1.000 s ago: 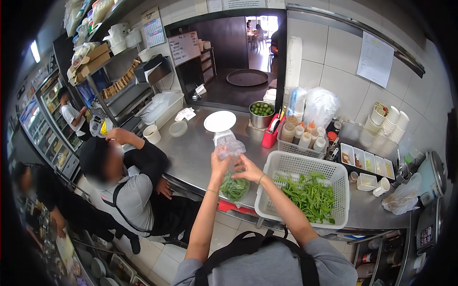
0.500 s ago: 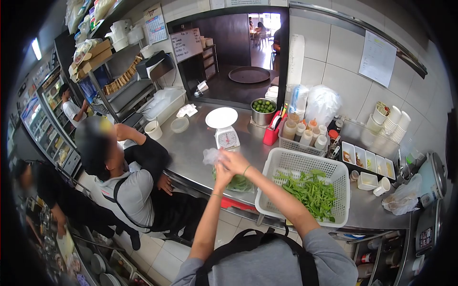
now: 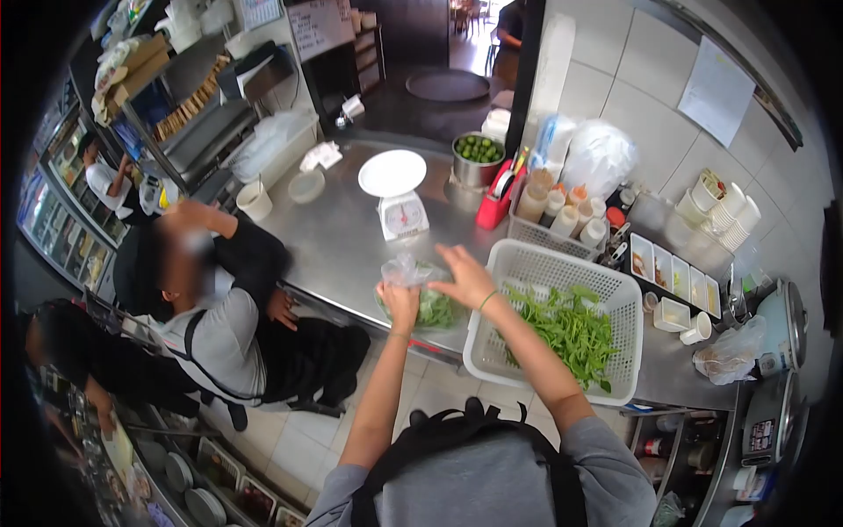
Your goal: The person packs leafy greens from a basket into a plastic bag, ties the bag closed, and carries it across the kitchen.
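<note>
A clear plastic bag [image 3: 433, 309] with green leaves inside rests on the steel counter in front of me. My left hand [image 3: 400, 303] is closed round the gathered neck of the bag, whose loose top sticks up above the fist. Just to the right, my right hand [image 3: 463, 277] has its fingers spread and holds nothing. A white perforated basket [image 3: 492, 351] of loose leafy greens [image 3: 566, 338] stands at the right, under my right forearm. Behind the bag is a white kitchen scale [image 3: 404, 215] with a bare round pan.
On the steel counter [image 3: 329, 237] stand a pot of limes [image 3: 479, 149], a red tape dispenser [image 3: 500, 198], a crate of sauce bottles [image 3: 549, 237] and a condiment tray [image 3: 676, 272]. A co-worker [image 3: 237, 325] sits close at the left, with other people beyond.
My right hand has let go of the bag's top and moved right, its fingers opening. My left hand stays on the neck. The view has tilted down.
</note>
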`<state>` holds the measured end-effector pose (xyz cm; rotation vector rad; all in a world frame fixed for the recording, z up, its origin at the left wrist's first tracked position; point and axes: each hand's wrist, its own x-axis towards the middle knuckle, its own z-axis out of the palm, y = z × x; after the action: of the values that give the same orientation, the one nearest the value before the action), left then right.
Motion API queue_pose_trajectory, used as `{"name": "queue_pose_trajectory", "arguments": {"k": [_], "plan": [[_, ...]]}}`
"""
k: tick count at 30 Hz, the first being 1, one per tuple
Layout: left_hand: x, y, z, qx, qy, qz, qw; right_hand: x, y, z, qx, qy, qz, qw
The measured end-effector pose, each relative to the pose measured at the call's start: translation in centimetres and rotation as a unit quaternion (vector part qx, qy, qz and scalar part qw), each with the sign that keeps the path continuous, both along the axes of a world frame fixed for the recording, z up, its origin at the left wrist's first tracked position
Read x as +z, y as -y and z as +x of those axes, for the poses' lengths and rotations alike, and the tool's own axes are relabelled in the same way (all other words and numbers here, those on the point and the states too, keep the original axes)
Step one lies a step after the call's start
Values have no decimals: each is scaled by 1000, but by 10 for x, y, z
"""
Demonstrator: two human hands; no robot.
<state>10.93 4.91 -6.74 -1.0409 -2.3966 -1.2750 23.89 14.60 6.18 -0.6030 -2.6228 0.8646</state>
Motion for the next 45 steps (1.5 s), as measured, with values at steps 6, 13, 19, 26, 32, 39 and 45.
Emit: {"name": "queue_pose_trajectory", "arguments": {"k": [6,13,19,26,32,39,45], "plan": [[2,-15,0,12,-33,-44,998,-42,-28,4,52,180,110,976],[-36,-20,-12,25,-82,-18,996,-63,3,-36,43,377,297,876],[28,-21,-10,-103,414,322,845,-82,-15,-34,76,369,196,905],[75,-26,-5,-127,113,111,979,-23,-7,-53,-1,-78,-28,997],[90,-2,17,-95,-64,58,992,17,10,-53,91,-231,-386,889],[62,15,-26,-63,-55,1,997,-24,20,-87,109,-303,-475,819],[44,17,-63,38,56,2,998,-80,21,-134,8,12,-114,993]]}}
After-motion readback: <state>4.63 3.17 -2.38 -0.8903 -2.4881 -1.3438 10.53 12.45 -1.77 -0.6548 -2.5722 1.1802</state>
